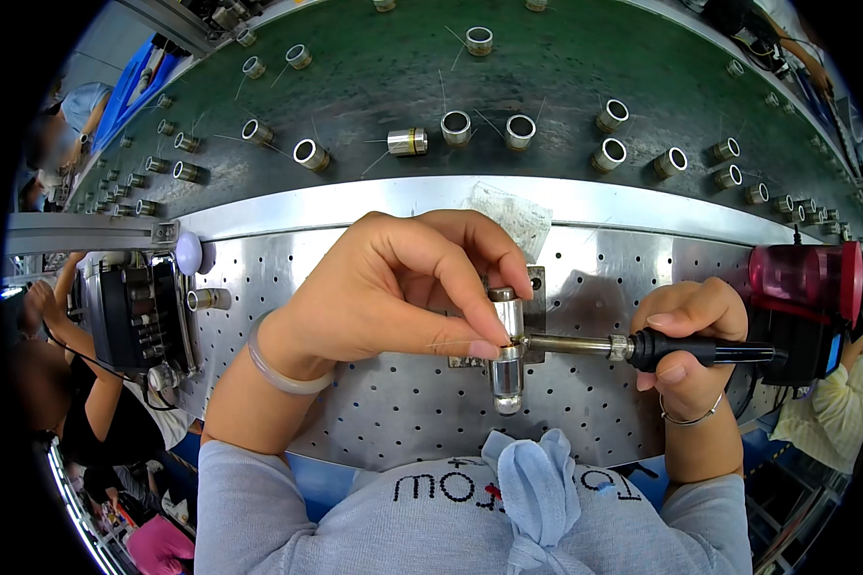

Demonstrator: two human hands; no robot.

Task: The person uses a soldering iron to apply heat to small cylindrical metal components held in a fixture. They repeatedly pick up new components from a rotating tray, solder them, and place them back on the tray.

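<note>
My right hand [698, 309] grips the black handle of a soldering iron [575, 345]. Its metal shaft points left, and the end meets the side of a shiny metal cylinder [507, 376]. That cylinder stands in line with me on a small metal fixture [535, 316], partly hidden by my fingers. Thumb and index finger of my left hand [379, 278] are pinched together at the cylinder's left side, right by the iron's end. A thin wire [460, 343] runs across the thumb there. The other left fingers curl over the cylinder's far end.
Beyond the perforated metal bench [374, 412] runs a green conveyor belt [374, 86] carrying several metal cylinders with thin wires. A loose cylinder [209, 299] lies at left beside a black device [129, 316]. A dark red machine [805, 278] stands at right. Other people sit on both sides.
</note>
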